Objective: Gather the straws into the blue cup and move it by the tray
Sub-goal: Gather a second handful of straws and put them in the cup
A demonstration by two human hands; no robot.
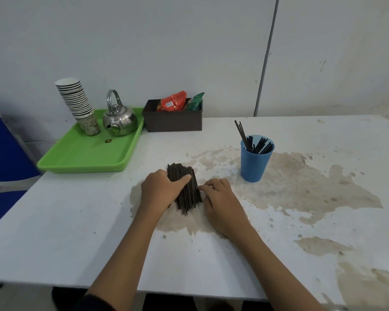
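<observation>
A pile of black straws lies flat on the white table, roughly in the middle. My left hand rests on the pile's left side, thumb pressed across the top of the straws. My right hand touches the pile's right edge with its fingertips. The blue cup stands upright to the right of the pile, with several black straws sticking out of it. The green tray sits at the table's back left corner, well apart from the cup.
On the tray stand a stack of paper cups and a steel kettle. A dark box with snack packets sits against the wall. A blue chair is at the left. Brown worn patches mark the tabletop.
</observation>
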